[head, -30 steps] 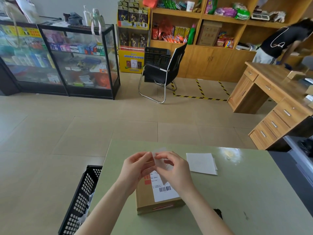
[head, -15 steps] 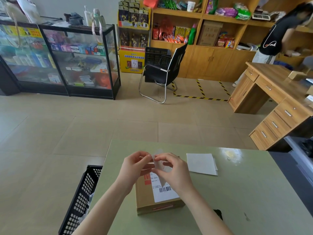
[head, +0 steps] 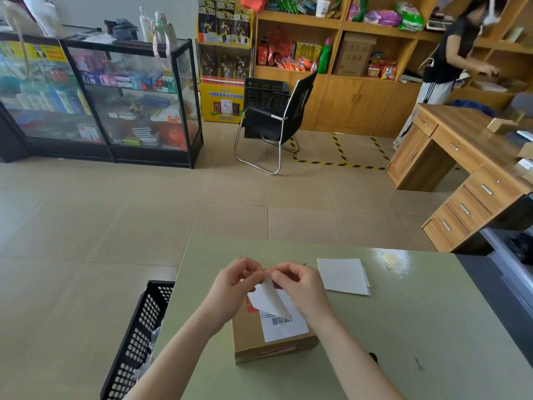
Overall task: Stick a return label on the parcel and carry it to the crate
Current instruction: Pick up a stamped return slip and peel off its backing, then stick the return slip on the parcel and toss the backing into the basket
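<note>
A brown cardboard parcel (head: 253, 339) lies on the pale green table (head: 403, 327), with a white barcode label on its top. Just above it, my left hand (head: 230, 287) and my right hand (head: 300, 287) pinch the top edge of a white return label (head: 269, 301) between their fingertips. A peeled flap of the label hangs down over the parcel's top. A black perforated crate (head: 138, 339) stands on the floor against the table's left edge, with something white inside.
A small stack of white sheets (head: 343, 275) lies on the table to the right of my hands. Beyond the table are a black chair (head: 274, 119), glass display cases (head: 101, 96), a wooden desk (head: 461, 157) and a person (head: 450, 59) at the shelves.
The white label has peeled further apart between my fingers, and a larger flap now hangs down over the parcel. The person at the back right has straightened up.
</note>
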